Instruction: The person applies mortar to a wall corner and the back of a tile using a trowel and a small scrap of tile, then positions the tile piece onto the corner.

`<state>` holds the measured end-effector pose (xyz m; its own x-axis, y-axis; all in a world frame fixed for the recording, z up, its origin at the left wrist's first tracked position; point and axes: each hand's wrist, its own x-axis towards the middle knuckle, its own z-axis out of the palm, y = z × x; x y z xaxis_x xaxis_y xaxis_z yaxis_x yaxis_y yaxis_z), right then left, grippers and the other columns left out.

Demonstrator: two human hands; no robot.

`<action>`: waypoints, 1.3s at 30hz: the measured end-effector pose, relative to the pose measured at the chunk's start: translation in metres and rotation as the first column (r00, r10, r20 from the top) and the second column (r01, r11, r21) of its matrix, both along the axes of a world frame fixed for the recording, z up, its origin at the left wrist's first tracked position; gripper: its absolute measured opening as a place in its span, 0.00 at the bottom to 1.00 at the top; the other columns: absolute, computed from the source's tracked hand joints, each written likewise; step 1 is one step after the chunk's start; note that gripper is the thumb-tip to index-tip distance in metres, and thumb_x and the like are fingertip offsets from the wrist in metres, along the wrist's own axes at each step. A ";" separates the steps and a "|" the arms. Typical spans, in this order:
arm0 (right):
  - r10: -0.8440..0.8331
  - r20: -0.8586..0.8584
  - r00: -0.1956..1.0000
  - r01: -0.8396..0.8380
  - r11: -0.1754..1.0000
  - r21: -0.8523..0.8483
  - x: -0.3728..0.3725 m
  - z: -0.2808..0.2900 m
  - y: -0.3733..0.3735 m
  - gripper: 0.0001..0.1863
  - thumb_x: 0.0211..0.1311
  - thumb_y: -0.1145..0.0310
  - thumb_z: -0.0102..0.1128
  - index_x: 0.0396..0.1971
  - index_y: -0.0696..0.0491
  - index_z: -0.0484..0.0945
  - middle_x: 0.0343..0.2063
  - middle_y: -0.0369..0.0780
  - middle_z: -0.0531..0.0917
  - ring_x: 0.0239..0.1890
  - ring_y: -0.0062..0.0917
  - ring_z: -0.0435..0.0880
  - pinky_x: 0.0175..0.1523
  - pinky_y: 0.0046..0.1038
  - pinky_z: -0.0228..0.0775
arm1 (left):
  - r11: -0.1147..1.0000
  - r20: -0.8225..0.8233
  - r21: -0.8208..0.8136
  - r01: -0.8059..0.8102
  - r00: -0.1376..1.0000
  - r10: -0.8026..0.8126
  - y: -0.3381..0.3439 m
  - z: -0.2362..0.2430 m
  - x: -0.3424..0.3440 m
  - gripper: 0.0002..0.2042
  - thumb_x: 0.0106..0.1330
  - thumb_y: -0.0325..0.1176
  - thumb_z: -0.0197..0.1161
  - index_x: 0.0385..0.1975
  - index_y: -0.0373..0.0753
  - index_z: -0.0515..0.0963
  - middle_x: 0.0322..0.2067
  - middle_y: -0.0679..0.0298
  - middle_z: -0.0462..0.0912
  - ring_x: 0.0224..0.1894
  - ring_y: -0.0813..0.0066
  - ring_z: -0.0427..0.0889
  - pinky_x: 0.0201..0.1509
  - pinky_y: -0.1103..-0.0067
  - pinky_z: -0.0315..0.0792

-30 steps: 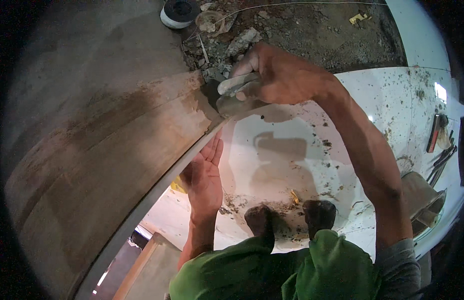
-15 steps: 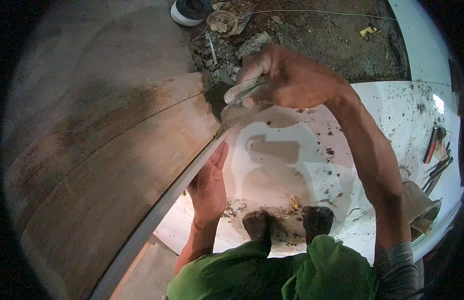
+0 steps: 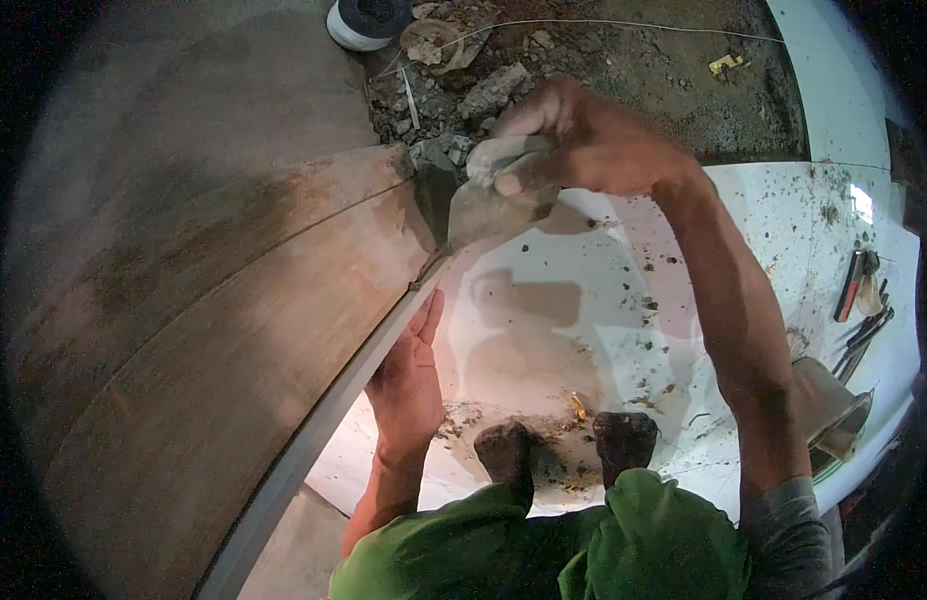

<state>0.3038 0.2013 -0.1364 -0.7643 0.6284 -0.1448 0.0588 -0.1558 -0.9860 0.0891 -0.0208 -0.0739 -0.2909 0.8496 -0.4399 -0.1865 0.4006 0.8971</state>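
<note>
My right hand [image 3: 593, 145] grips a mortar-caked trowel [image 3: 478, 205], its blade pressed against the far end of a large brown tile slab [image 3: 233, 330] standing on edge. My left hand [image 3: 408, 385] lies flat, fingers together, against the slab's near side just below its pale upper edge [image 3: 333, 410]. The trowel blade sits roughly a hand's length above my left fingertips. My feet [image 3: 563, 445] stand on a white tiled floor [image 3: 583, 320] speckled with mortar crumbs.
Rubble and bare earth [image 3: 583, 70] lie beyond the floor's far edge. A white round container [image 3: 368, 20] stands at the top. Several hand tools [image 3: 863, 300] lie on the white floor at the right. A brown pouch [image 3: 828, 405] sits near my right elbow.
The view has tilted slightly. My right hand and trowel stay at the slab's far end, the blade shifted a little along the edge. My left hand remains pressed on the slab.
</note>
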 end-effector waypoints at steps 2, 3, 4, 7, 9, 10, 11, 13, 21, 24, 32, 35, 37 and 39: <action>0.045 0.037 0.998 -0.045 0.999 0.004 -0.004 -0.002 -0.004 0.15 0.58 0.72 0.76 0.45 0.59 0.90 0.36 0.37 0.92 0.35 0.18 0.86 0.45 0.25 0.80 | 1.000 0.004 -0.001 -0.006 1.000 0.006 0.001 -0.002 0.000 0.40 0.77 0.52 0.57 0.80 0.36 0.51 0.78 0.46 0.61 0.79 0.43 0.62 0.84 0.52 0.50; 0.022 0.059 0.998 -0.022 1.000 -0.011 -0.004 -0.003 -0.007 0.15 0.58 0.73 0.76 0.46 0.59 0.90 0.36 0.37 0.92 0.34 0.18 0.85 0.44 0.25 0.79 | 1.000 0.005 -0.005 0.004 1.000 -0.004 0.003 -0.002 0.000 0.41 0.77 0.53 0.58 0.80 0.36 0.51 0.78 0.47 0.61 0.79 0.44 0.62 0.84 0.52 0.50; 0.003 0.076 0.997 -0.001 1.000 -0.026 -0.006 -0.004 -0.008 0.15 0.57 0.74 0.75 0.46 0.59 0.90 0.36 0.37 0.92 0.33 0.17 0.84 0.43 0.25 0.78 | 1.000 0.001 -0.009 0.011 1.000 -0.011 0.003 -0.001 0.000 0.41 0.76 0.53 0.58 0.80 0.36 0.51 0.78 0.47 0.61 0.79 0.44 0.61 0.84 0.52 0.50; 0.047 0.009 0.999 -0.047 0.998 0.048 -0.010 -0.006 -0.007 0.15 0.58 0.75 0.74 0.46 0.59 0.90 0.36 0.38 0.92 0.33 0.17 0.84 0.43 0.25 0.79 | 1.000 -0.008 0.007 -0.018 1.000 0.018 0.002 -0.002 0.001 0.42 0.75 0.54 0.59 0.80 0.35 0.51 0.78 0.48 0.61 0.79 0.44 0.61 0.84 0.52 0.50; 0.046 -0.008 0.999 -0.046 0.999 0.024 -0.013 0.001 -0.007 0.14 0.58 0.74 0.74 0.45 0.59 0.90 0.36 0.37 0.92 0.34 0.17 0.85 0.44 0.25 0.79 | 1.000 -0.017 0.011 -0.025 1.000 0.026 0.002 0.001 0.003 0.42 0.75 0.53 0.59 0.80 0.35 0.50 0.78 0.47 0.60 0.79 0.44 0.61 0.84 0.52 0.50; 0.040 -0.017 0.999 -0.040 0.999 0.001 -0.013 0.004 -0.007 0.14 0.58 0.73 0.75 0.45 0.59 0.90 0.35 0.37 0.92 0.35 0.17 0.86 0.44 0.25 0.79 | 1.000 -0.020 0.014 -0.027 0.999 0.027 0.002 0.002 0.003 0.43 0.75 0.53 0.59 0.81 0.35 0.49 0.78 0.47 0.60 0.79 0.44 0.61 0.84 0.52 0.50; 0.040 -0.018 0.999 -0.040 0.999 0.000 -0.014 0.004 -0.007 0.14 0.58 0.73 0.75 0.45 0.59 0.90 0.35 0.37 0.92 0.35 0.17 0.86 0.44 0.25 0.79 | 1.000 -0.020 0.013 -0.027 0.999 0.027 0.000 0.000 0.002 0.43 0.75 0.53 0.59 0.81 0.35 0.49 0.78 0.47 0.60 0.79 0.44 0.61 0.84 0.52 0.50; 0.021 -0.031 0.999 -0.021 1.000 -0.019 -0.013 0.005 -0.005 0.14 0.58 0.71 0.76 0.44 0.59 0.90 0.34 0.36 0.91 0.37 0.18 0.87 0.46 0.25 0.79 | 0.999 0.035 0.039 -0.022 0.999 0.021 -0.002 -0.006 -0.001 0.44 0.75 0.53 0.60 0.80 0.34 0.49 0.78 0.47 0.60 0.79 0.44 0.61 0.84 0.53 0.49; -0.190 -0.098 0.977 0.171 0.969 -0.175 0.020 0.012 -0.024 0.14 0.60 0.73 0.76 0.45 0.59 0.89 0.38 0.38 0.91 0.38 0.19 0.87 0.47 0.25 0.79 | 0.999 0.023 -0.014 -0.035 0.999 0.035 0.000 0.001 -0.001 0.41 0.77 0.53 0.58 0.78 0.30 0.52 0.77 0.45 0.62 0.78 0.46 0.63 0.84 0.55 0.52; -0.358 -0.095 0.929 0.322 0.907 -0.272 0.034 0.005 -0.049 0.16 0.61 0.68 0.76 0.47 0.58 0.89 0.40 0.37 0.91 0.41 0.20 0.87 0.50 0.25 0.78 | 0.999 0.072 -0.004 -0.046 0.996 0.046 0.004 0.001 0.000 0.37 0.78 0.50 0.57 0.77 0.29 0.56 0.76 0.46 0.63 0.78 0.48 0.63 0.83 0.55 0.54; -0.563 -0.215 0.798 0.582 0.813 0.034 0.041 0.009 -0.161 0.12 0.66 0.74 0.70 0.49 0.59 0.88 0.40 0.39 0.91 0.40 0.19 0.88 0.47 0.24 0.79 | 0.991 0.103 0.130 0.014 0.994 -0.028 -0.023 -0.050 -0.044 0.23 0.85 0.44 0.49 0.63 0.27 0.71 0.65 0.48 0.78 0.70 0.57 0.75 0.79 0.60 0.66; -0.549 -0.049 0.835 0.548 0.836 -0.020 0.073 0.049 -0.207 0.11 0.67 0.71 0.69 0.46 0.59 0.88 0.36 0.37 0.90 0.38 0.19 0.85 0.45 0.24 0.77 | 0.996 0.129 -0.076 -0.045 0.990 0.054 -0.001 -0.029 -0.030 0.23 0.85 0.43 0.51 0.65 0.27 0.70 0.66 0.46 0.77 0.69 0.55 0.76 0.77 0.61 0.69; -0.613 0.071 0.787 0.554 0.650 -0.520 0.102 0.093 -0.245 0.10 0.67 0.69 0.69 0.43 0.59 0.88 0.34 0.35 0.89 0.37 0.19 0.83 0.45 0.26 0.75 | 0.984 0.302 -0.114 -0.139 0.938 0.167 0.005 -0.021 -0.020 0.27 0.84 0.43 0.51 0.71 0.27 0.64 0.70 0.45 0.72 0.72 0.51 0.73 0.79 0.61 0.67; -0.725 0.102 0.681 0.710 0.619 -0.336 0.141 0.145 -0.278 0.09 0.67 0.71 0.68 0.41 0.59 0.88 0.35 0.35 0.89 0.35 0.18 0.82 0.41 0.27 0.73 | 0.994 0.257 -0.059 -0.096 0.960 0.108 0.009 -0.016 -0.017 0.32 0.84 0.46 0.51 0.74 0.25 0.56 0.72 0.39 0.67 0.74 0.50 0.69 0.80 0.62 0.64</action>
<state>0.4446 -0.0766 0.0090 -0.1004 0.8996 -0.4249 -0.2481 -0.4362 -0.8650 0.0723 -0.0115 -0.0899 -0.2455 0.7989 -0.5491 -0.4525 0.4065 0.7937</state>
